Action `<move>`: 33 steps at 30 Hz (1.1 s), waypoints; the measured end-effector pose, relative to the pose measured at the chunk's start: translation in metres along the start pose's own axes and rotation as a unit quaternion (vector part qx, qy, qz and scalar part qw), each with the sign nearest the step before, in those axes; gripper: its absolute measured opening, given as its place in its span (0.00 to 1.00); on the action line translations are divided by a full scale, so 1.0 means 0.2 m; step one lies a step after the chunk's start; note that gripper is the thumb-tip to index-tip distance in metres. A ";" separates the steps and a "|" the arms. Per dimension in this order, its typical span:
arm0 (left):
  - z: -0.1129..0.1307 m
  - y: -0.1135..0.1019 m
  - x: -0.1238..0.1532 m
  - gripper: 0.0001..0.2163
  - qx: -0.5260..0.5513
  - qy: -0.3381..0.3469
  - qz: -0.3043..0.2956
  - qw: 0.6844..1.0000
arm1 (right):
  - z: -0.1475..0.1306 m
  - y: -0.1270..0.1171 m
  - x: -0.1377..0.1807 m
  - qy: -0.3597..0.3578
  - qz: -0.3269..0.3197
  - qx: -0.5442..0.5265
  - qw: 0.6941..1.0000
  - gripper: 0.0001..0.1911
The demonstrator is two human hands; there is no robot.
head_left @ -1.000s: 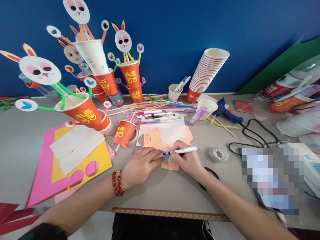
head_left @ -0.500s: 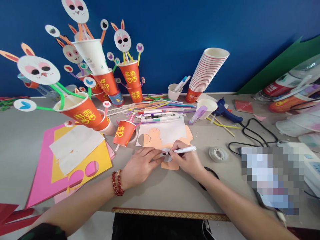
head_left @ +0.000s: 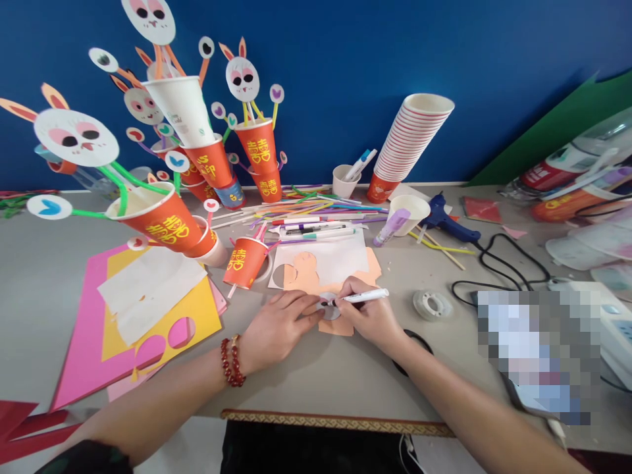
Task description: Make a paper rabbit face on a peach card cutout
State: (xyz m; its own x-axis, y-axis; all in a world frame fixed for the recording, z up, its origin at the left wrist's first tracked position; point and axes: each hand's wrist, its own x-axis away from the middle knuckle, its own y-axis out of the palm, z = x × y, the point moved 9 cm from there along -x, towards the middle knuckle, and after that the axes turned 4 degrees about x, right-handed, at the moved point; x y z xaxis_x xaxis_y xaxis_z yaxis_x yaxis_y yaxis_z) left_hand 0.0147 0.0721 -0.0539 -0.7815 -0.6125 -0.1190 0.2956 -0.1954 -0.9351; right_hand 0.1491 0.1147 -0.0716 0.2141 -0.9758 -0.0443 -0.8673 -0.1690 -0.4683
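Note:
My right hand [head_left: 368, 315] is closed around a white marker pen [head_left: 365, 296], its tip on a small white paper disc [head_left: 330, 309]. That disc lies on a peach paper sheet [head_left: 345, 289] on the grey table [head_left: 316, 375]. My left hand [head_left: 279, 326], with a red bead bracelet at the wrist, lies flat with fingers stretched, pressing the disc's left edge. A dark spot shows on the disc near the pen tip.
Orange paper cups with rabbit faces on straws [head_left: 162, 220] crowd the left and back. A tall cup stack [head_left: 409, 145], loose straws and pens [head_left: 316, 210], a blue glue gun [head_left: 447, 224], a tape roll [head_left: 432, 305], and pink and yellow sheets [head_left: 123, 316] surround the hands.

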 end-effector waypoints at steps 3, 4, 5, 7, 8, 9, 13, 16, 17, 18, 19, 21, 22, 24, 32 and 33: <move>0.00 0.00 0.00 0.18 -0.001 0.001 0.001 1.000 | 0.00 0.00 0.00 -0.005 0.004 0.004 1.000 0.07; 0.00 0.00 0.00 0.18 -0.002 0.001 0.000 1.000 | 0.00 -0.01 0.00 -0.007 0.009 0.004 1.000 0.08; 0.00 0.00 0.00 0.18 -0.003 0.001 -0.001 1.000 | 0.00 -0.01 0.00 -0.009 0.013 0.004 1.000 0.08; 0.00 0.00 0.00 0.18 -0.003 0.000 -0.002 1.000 | 0.00 -0.01 0.00 -0.008 0.013 0.002 1.000 0.08; 0.00 0.00 0.00 0.18 -0.003 0.000 -0.002 1.000 | 0.00 -0.01 0.00 -0.006 0.009 0.002 1.000 0.07; 0.00 0.00 0.00 0.18 -0.003 0.000 -0.002 1.000 | 0.00 0.00 0.00 -0.004 0.004 0.003 1.000 0.07; 0.01 -0.01 0.00 0.18 -0.004 -0.001 0.000 1.000 | 0.00 0.00 0.00 -0.001 0.004 0.008 1.000 0.07; 0.01 -0.01 0.00 0.19 -0.005 -0.001 0.001 1.000 | 0.00 0.00 0.00 -0.003 0.007 0.001 1.000 0.07; 0.01 -0.01 0.00 0.19 -0.005 -0.001 0.001 1.000 | 0.00 0.00 0.00 -0.003 0.005 -0.001 1.000 0.07; 0.00 -0.01 0.00 0.18 -0.005 -0.001 0.000 1.000 | 0.00 0.00 0.00 -0.003 0.000 -0.001 1.000 0.06; 0.00 -0.01 0.00 0.18 -0.006 -0.002 -0.001 1.000 | 0.00 0.01 0.00 -0.003 -0.005 0.000 1.000 0.06; 0.00 -0.01 0.00 0.18 -0.006 -0.004 -0.001 1.000 | 0.00 0.01 0.00 -0.001 -0.009 0.005 1.000 0.06; 0.00 -0.01 0.00 0.18 -0.006 -0.004 0.000 1.000 | 0.00 0.01 0.00 -0.001 -0.007 0.007 1.000 0.06; 0.00 -0.01 0.00 0.18 -0.005 -0.003 0.000 1.000 | 0.00 0.00 0.00 0.000 0.004 0.007 1.000 0.07; 0.00 0.00 0.00 0.18 -0.006 0.002 0.003 1.000 | 0.00 0.00 0.00 -0.006 -0.001 0.006 1.000 0.07; 0.00 -0.01 0.00 0.18 -0.006 0.001 0.004 1.000 | 0.00 0.00 0.00 -0.006 0.000 0.008 1.000 0.07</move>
State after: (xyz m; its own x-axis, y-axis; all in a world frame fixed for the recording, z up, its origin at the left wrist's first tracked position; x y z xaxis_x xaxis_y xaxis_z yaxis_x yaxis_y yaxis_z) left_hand 0.0151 0.0720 -0.0526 -0.7808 -0.6118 -0.1269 0.2946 -0.1813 -0.9383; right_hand 0.1491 0.1144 -0.0709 0.2199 -0.9740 -0.0549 -0.8597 -0.1668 -0.4828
